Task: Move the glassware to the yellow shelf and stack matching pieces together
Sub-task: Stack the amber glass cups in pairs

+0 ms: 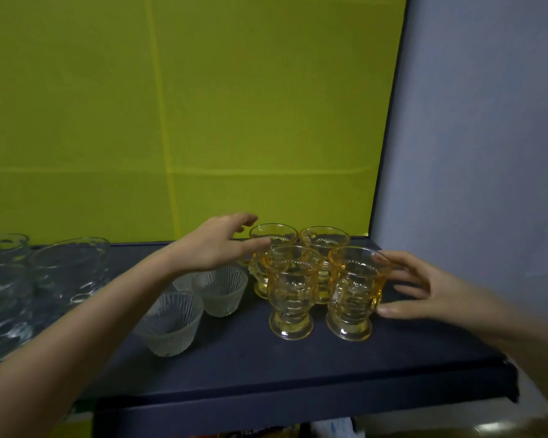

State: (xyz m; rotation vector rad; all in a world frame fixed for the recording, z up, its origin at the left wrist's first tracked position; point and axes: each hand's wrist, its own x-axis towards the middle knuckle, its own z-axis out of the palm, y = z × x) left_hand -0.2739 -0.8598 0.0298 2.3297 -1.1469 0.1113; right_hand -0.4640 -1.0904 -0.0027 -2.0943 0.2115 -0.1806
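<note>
Four amber glasses (317, 279) stand clustered, the left hand (215, 245) and the right hand (424, 289) flanking them, fingers spread, gripping nothing.

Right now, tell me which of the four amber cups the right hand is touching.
The front-right amber cup. The right hand has its fingers against that cup's right side; the other three amber cups stand to its left or behind it, away from that hand.

amber footed cups (291, 292): glossy ribbed yellow-tinted glass | small bowls (171, 324): frosted glass, fine raised vertical lines, matt | large bowls (70, 267): clear shiny dimpled glass | shelf (298, 368): dark navy, matt, smooth | back panel (234, 105): yellow-green, matt, faint creases | side wall (487, 121): pale grey, matt
</note>
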